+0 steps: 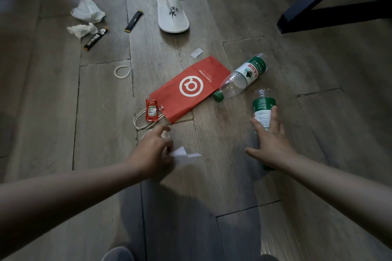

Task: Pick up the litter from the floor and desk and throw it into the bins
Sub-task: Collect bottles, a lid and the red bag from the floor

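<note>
Litter lies across a wooden floor. My left hand (154, 148) is curled low over the boards, its fingers closed on a white paper scrap (180, 152) that pokes out to the right. My right hand (269, 140) is spread flat over a clear bottle with a green label (263, 108) lying on the floor; the fingers are apart and not wrapped round it. A second green-capped bottle (241, 77) lies beside a red paper bag (191, 89). A ketchup sachet (151, 110) rests on the bag's string handles.
Farther off lie two crumpled tissues (88, 11) (81, 29), two black stick sachets (95, 38) (134, 21), a white ring (122, 72), a small white packet (196, 52) and a white slipper (172, 11). A dark furniture leg (314, 0) stands at the upper right.
</note>
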